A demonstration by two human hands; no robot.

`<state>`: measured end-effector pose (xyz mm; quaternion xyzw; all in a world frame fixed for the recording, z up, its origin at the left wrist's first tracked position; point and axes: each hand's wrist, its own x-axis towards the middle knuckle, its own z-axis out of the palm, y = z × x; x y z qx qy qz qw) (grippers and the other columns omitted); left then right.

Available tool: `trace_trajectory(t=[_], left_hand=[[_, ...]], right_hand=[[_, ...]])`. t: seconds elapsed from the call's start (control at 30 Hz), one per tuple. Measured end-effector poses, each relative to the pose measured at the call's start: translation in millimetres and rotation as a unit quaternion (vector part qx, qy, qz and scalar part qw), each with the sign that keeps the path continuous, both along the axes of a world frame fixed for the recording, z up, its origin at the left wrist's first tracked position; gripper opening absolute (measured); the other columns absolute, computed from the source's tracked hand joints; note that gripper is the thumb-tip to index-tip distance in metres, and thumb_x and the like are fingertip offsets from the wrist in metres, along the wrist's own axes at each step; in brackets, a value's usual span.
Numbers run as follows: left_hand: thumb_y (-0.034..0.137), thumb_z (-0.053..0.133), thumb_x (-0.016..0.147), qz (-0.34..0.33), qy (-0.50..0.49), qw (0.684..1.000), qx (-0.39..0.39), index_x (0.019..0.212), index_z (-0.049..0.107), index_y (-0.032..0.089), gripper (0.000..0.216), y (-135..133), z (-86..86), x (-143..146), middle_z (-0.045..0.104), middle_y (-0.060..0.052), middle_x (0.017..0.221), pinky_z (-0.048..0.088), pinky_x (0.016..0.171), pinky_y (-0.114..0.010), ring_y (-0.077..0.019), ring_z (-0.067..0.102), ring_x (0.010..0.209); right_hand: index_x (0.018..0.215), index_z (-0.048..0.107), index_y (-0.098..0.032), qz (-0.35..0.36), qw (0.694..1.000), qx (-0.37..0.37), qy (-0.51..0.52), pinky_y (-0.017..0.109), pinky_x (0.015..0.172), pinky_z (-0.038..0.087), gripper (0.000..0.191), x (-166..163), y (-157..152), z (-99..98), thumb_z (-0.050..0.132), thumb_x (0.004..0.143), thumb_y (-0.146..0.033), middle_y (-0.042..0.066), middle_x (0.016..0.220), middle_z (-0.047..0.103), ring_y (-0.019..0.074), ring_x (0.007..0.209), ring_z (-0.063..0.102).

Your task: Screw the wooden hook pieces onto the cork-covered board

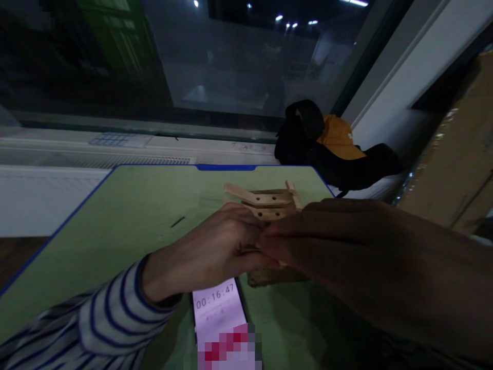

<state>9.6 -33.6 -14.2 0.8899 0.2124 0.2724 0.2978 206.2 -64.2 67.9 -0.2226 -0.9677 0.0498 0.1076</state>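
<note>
A small assembly of pale wooden pieces (274,198) with round holes lies in front of me on the green tabletop (127,216). My left hand (231,241) is closed on its near left side, fingers curled and thumb stretched along the front. From the right, my right hand (323,236) meets the left fingertips over the wood. Its fingers are pressed together, and whatever lies between them is hidden. Below the hands, a brown wooden block (277,276) shows at the near side of the assembly.
A phone (218,308) showing a running-time display lies near my left wrist. A thin dark stick (177,221) rests on the left. Beyond the table's blue edge are a black bag (300,136), an orange cap (339,136) and a window. A cardboard box (454,149) stands right.
</note>
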Motion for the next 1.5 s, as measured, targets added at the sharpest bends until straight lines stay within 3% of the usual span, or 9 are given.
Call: trace_trajectory(t=[0.23,0.4,0.67,0.73,0.9,1.07,1.2,1.33,1.5], left_hand=[[0.017,0.047,0.093,-0.014,0.072,0.997,0.008,0.089,0.066,0.02,0.019,-4,4.3,-2,0.066,0.0,0.091,0.039,0.096,-0.031,-0.0155,0.059,0.093],[0.026,0.054,0.09,0.006,0.063,0.998,0.025,0.085,0.067,0.019,0.015,-3,3.8,-3,0.067,-0.001,0.087,0.039,0.096,-0.031,-0.017,0.06,0.093],[0.028,0.057,0.089,-0.019,0.024,0.999,0.018,0.086,0.067,0.022,0.012,3,0.4,-1,0.068,0.001,0.098,0.041,0.092,-0.029,-0.0154,0.061,0.097],[0.03,0.059,0.088,0.015,0.047,0.998,0.034,0.089,0.067,0.023,0.011,-1,0.0,-5,0.068,0.002,0.099,0.041,0.091,-0.031,-0.0163,0.06,0.099],[0.032,0.062,0.086,0.177,0.049,0.976,0.12,0.107,0.059,0.023,0.023,-28,-8.5,-37,0.067,0.0,0.102,0.044,0.085,-0.031,-0.0162,0.059,0.098],[0.027,0.063,0.085,0.268,0.001,0.959,0.092,0.115,0.054,0.025,0.031,-52,-34.7,-51,0.065,-0.002,0.109,0.053,0.081,-0.026,-0.0155,0.062,0.098],[0.034,0.064,0.083,0.301,0.005,0.953,0.014,0.119,0.055,0.026,0.039,-58,-53.3,-41,0.067,-0.003,0.114,0.057,0.084,-0.029,-0.018,0.066,0.1],[0.033,0.063,0.084,0.308,-0.058,0.949,-0.041,0.109,0.06,0.029,0.026,-60,-59.5,-34,0.073,0.003,0.101,0.059,0.073,-0.021,-0.0145,0.071,0.084],[0.035,0.064,0.082,0.321,-0.084,0.943,-0.032,0.108,0.06,0.033,0.026,-62,-60.1,-34,0.073,0.006,0.1,0.059,0.073,-0.019,-0.0139,0.072,0.08]], right_hand=[[0.091,0.057,-0.02,-0.035,0.998,0.058,-0.003,0.026,0.065,0.042,0.015,-1,2,-10.2,0.051,0.086,-0.007,0.0,0.095,0.064,0.0141,0.083,0.059],[0.097,0.057,-0.018,-0.037,0.998,0.045,-0.036,0.027,0.062,0.041,0.014,-5,0,-6.9,0.057,0.085,-0.011,0.003,0.098,0.063,0.0145,0.081,0.057],[0.105,0.062,-0.017,-0.01,0.999,-0.004,-0.034,0.03,0.086,0.048,0.018,-1,3,-4.2,0.049,0.092,-0.014,0.005,0.108,0.065,0.0153,0.097,0.061],[0.108,0.062,-0.018,-0.008,0.999,-0.012,-0.031,0.029,0.084,0.05,0.022,2,4,-4.7,0.047,0.093,-0.014,0.004,0.109,0.066,0.014,0.095,0.062],[0.114,0.059,-0.017,0.004,1.0,0.03,0.002,0.027,0.08,0.053,0.027,4,5,-8.6,0.04,0.095,-0.016,0.007,0.112,0.066,0.0145,0.096,0.064],[0.119,0.056,-0.016,-0.013,0.999,0.015,0.045,0.025,0.095,0.048,0.028,9,2,-19.5,0.048,0.092,-0.015,0.007,0.121,0.063,0.0127,0.113,0.057],[0.126,0.05,-0.02,-0.058,0.995,-0.01,0.081,0.023,0.097,0.047,0.039,14,-9,-35.8,0.05,0.089,-0.011,0.007,0.128,0.058,0.0126,0.119,0.053],[0.136,0.04,-0.026,-0.097,0.988,-0.043,0.112,0.021,0.093,0.049,0.054,18,-24,-53.3,0.05,0.086,-0.007,0.006,0.13,0.055,0.0138,0.119,0.054],[0.132,0.043,-0.021,-0.094,0.984,-0.036,0.144,0.028,0.091,0.053,0.047,16,-29,-62.2,0.055,0.088,-0.033,0.01,0.127,0.056,0.0203,0.116,0.056]])
